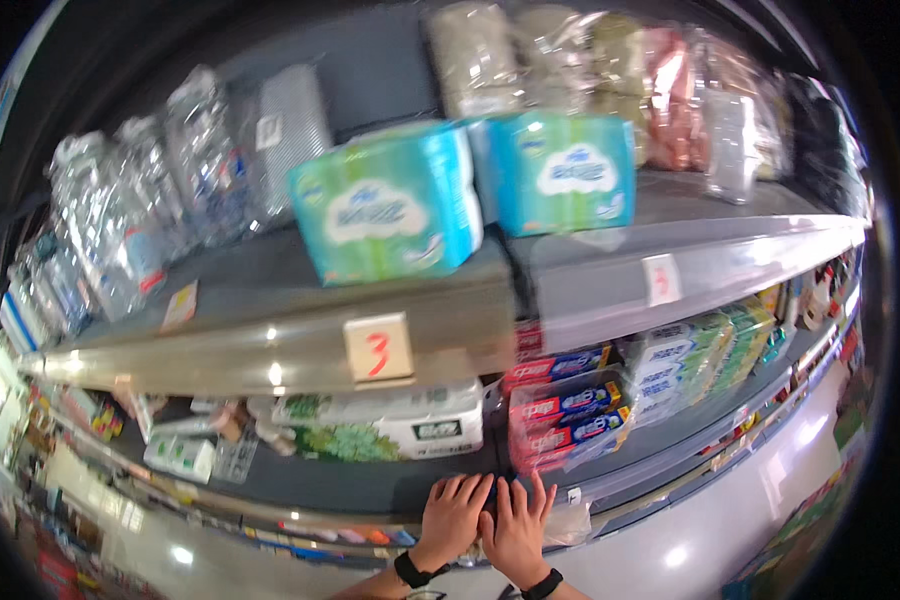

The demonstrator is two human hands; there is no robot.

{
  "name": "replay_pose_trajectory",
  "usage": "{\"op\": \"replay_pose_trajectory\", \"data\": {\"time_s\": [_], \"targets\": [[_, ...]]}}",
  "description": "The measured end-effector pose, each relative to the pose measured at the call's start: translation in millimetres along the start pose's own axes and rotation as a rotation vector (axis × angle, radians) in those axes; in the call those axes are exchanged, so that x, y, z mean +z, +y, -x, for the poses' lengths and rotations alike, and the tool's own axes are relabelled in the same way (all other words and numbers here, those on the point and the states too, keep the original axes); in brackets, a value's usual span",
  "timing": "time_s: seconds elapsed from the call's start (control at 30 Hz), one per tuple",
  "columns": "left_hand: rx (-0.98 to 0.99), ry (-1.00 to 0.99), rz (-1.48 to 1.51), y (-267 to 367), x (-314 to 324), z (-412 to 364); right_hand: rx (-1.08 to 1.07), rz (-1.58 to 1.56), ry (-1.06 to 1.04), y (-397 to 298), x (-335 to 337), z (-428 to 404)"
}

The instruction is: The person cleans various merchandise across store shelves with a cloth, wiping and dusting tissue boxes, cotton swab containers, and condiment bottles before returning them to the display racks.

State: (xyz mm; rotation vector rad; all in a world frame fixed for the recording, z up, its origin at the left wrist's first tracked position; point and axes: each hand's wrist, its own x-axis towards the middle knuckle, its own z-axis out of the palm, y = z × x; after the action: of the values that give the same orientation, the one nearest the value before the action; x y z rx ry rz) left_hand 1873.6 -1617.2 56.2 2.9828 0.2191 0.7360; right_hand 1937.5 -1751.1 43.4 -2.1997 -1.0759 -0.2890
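Observation:
My left hand (454,517) and my right hand (519,529) are side by side at the front edge of the lower shelf (345,487), palms down and thumbs close together. Neither holds anything. Each wrist wears a black band. Just beyond the right fingertips, toothpaste boxes (562,420) in red and blue sit in clear wrap. Past the left fingers lies a white tissue pack (439,431) with a green plant print. Two teal-and-green sanitary pad packs (379,214) stand higher up, on the upper shelf (240,292).
Clear-wrapped plastic cups (210,157) line the upper left. Wrapped beige and pink packs (671,97) stand at upper right. A handwritten price card (379,349) hangs on the upper shelf's lip, which overhangs the lower goods. Green-and-white packs (682,364) fill the lower right.

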Motion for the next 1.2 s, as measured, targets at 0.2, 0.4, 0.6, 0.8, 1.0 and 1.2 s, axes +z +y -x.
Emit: {"op": "replay_pose_trajectory", "data": {"time_s": [0.2, 0.4, 0.6, 0.8, 1.0, 1.2], "targets": [[-0.034, 0.055, 0.182, -6, 0, 16, -0.107, -0.138, 0.012, -9, 21, 2], [-0.044, 0.064, 0.199, -30, -15, 46, -0.205, -0.013, 0.009, -40, 35, 5], [-0.024, 0.013, 0.257, -61, -30, 62, -0.180, -0.026, 0.037, -73, 53, 1], [0.049, 0.086, 0.264, -108, -39, 86, -0.096, -0.011, 0.085, -121, 88, 10], [0.053, 0.003, 0.221, -159, -72, 115, -0.152, 0.007, 0.056, -174, 112, 2], [0.021, -0.027, 0.196, -197, -95, 140, -0.181, -0.019, 0.039, -211, 128, -1]]}}
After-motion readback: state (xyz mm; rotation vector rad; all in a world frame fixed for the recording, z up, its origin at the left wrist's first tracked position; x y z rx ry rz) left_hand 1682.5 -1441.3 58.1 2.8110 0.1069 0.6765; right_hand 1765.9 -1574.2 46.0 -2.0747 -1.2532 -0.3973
